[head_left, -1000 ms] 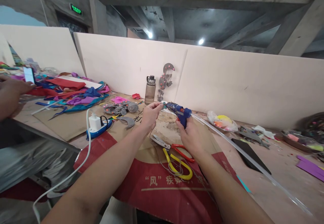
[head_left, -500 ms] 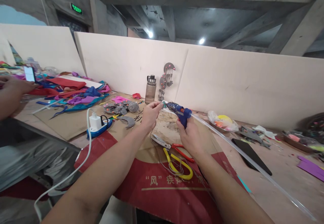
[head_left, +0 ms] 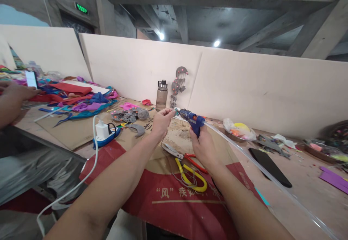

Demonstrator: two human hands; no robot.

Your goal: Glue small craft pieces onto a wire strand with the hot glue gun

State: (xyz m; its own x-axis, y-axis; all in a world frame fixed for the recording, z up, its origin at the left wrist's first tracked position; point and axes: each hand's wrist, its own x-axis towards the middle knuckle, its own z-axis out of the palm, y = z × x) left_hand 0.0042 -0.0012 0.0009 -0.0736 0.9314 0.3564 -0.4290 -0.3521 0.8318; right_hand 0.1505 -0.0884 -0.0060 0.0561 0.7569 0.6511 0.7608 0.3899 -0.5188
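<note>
My right hand (head_left: pixel 203 144) is wrapped round the handle of a blue hot glue gun (head_left: pixel 195 120), with a long clear glue stick (head_left: pixel 244 151) trailing from its back. The nozzle points left at a small teal piece (head_left: pixel 176 112), which my left hand (head_left: pixel 162 123) pinches between thumb and fingertips. What the piece is, I cannot make out. Below the hands lie scissors with yellow handles (head_left: pixel 199 185) and pliers with red handles (head_left: pixel 194 160) on a red and brown paper sheet (head_left: pixel 152 193).
A bottle (head_left: pixel 162 97) and a grey hanging ornament (head_left: pixel 181 72) stand by the white partition (head_left: pixel 122 62). At left are a blue power strip (head_left: pixel 108 138), grey felt pieces (head_left: pixel 126 115), coloured cloth (head_left: pixel 78 95) and another person's hand (head_left: pixel 20 92) near a phone. A black phone-like slab (head_left: pixel 269 167) lies right.
Hardly anything differs. Both hands keep their places, with the glue gun's nozzle still at the teal piece; the clear glue stick's far end has shifted slightly.
</note>
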